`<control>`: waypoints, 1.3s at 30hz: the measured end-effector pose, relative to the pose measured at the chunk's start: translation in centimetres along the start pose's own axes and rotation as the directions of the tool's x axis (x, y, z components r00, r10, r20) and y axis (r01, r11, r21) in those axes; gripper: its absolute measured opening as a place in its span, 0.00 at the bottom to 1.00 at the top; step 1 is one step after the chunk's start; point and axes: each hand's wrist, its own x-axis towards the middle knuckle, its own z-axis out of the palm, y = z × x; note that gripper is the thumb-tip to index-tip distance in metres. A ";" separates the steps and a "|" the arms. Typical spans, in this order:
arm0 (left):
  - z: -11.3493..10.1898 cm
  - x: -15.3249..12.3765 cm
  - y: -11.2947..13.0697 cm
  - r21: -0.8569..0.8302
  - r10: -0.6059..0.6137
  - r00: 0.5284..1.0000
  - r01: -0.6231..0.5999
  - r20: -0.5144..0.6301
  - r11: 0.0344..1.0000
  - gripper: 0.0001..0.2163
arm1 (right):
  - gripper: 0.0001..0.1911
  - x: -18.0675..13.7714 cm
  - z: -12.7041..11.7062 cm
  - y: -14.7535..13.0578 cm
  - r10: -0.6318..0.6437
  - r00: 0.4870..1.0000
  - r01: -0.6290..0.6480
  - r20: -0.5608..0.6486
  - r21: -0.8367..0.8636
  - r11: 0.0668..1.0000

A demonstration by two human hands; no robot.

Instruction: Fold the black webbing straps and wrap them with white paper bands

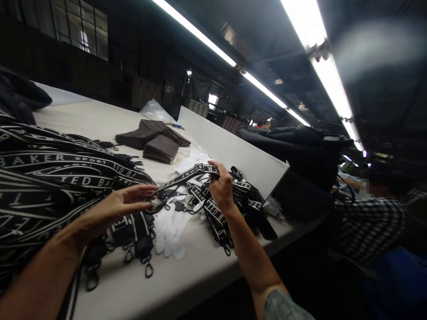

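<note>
My right hand (221, 186) is closed around a black strap with white lettering (187, 175), gripping it near its upper end. The strap runs left and down to a metal clasp (156, 205) at my left hand (115, 208), whose fingers are stretched out over that end. A big pile of the same lettered straps (50, 178) lies under and left of my left arm. A smaller heap of straps (243, 198) sits just right of my right hand. White paper pieces (170, 226) lie on the table between my hands.
A pale worktable (187, 275) carries brown bags (156, 140), a clear plastic bag (155, 110) and an upright white divider board (233, 153). A person in a checked shirt (370, 218) sits at right past the table edge. Dark fabric (300, 146) lies behind the board.
</note>
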 end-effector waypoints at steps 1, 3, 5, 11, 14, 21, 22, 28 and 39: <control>0.3 -0.2 0.0 0.024 -0.013 0.994 0.010 0.112 1.000 0.25 | 0.17 0.6 0.0 -0.3 0.026 0.999 -0.023 -0.024 0.087 0.996; 1.0 -0.4 0.0 0.028 -0.015 0.971 0.008 0.240 1.000 0.25 | 0.15 1.2 0.3 -1.3 0.085 0.996 -0.079 -0.009 0.275 0.958; 2.1 -0.4 -0.1 -0.007 0.019 0.965 -0.018 0.260 1.000 0.25 | 0.15 1.4 1.0 -2.3 0.125 0.990 -0.140 0.061 0.443 0.885; 4.3 -0.7 -0.8 -0.119 0.093 0.973 -0.069 0.212 0.990 0.26 | 0.12 1.2 5.8 -3.1 0.187 0.941 -0.331 0.283 0.646 0.688; 4.3 -1.0 -0.9 -0.200 0.039 0.989 -0.009 0.145 0.980 0.24 | 0.20 0.7 8.5 -2.7 0.189 0.915 -0.386 0.355 0.640 0.664; 4.5 -1.1 0.3 -0.209 0.052 0.996 -0.066 -0.070 0.976 0.23 | 0.25 -1.0 10.8 -4.3 0.351 0.748 -0.662 0.564 0.672 0.331; 4.5 -1.0 0.4 -0.163 0.080 0.990 -0.098 -0.114 0.982 0.23 | 0.25 -1.0 10.8 -4.5 0.339 0.738 -0.671 0.583 0.686 0.282; 4.3 -0.2 -0.5 0.002 0.216 0.957 -0.220 -0.195 0.976 0.21 | 0.17 -0.9 11.2 -4.7 0.269 0.740 -0.641 0.616 0.768 0.005; 5.5 -0.9 -0.6 0.104 0.030 0.989 -0.016 -0.143 0.994 0.21 | 0.25 -1.4 11.9 -1.9 0.409 0.846 -0.496 0.341 0.785 0.371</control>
